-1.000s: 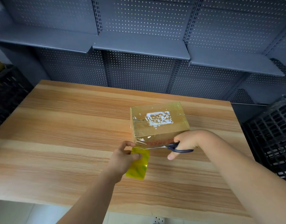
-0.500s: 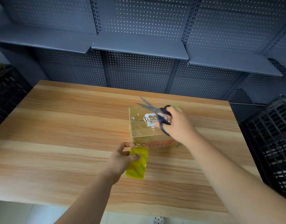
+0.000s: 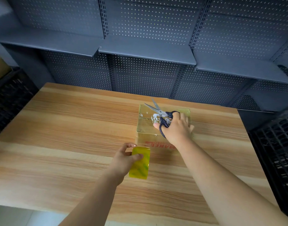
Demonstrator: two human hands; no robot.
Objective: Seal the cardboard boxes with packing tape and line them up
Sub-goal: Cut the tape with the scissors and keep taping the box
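Red print on near side of cardboard box [image 3: 150,139], upside down to me, part covered: I make out "MAKE", rest unclear. Torn white label [image 3: 154,118] on top: unreadable.

The left half of the desk [image 3: 58,128] is bare wood from near edge to far edge, open to any sweep. Right of centre the cardboard box [image 3: 146,129] stands toward the far edge. The right hand [image 3: 177,128] lies on its top, and the scissors [image 3: 159,111] (blades parted) jut past its far left corner. Just in front of the box, the left hand [image 3: 123,159] grips the tape roll [image 3: 140,163], leaving only a narrow gap between roll and box. A bare strip runs right of the box to the desk edge, where a black crate [image 3: 273,144] stands alongside. Another crate [image 3: 9,98] flanks the left side, and the shelves [image 3: 146,51] hang out above the far edge.
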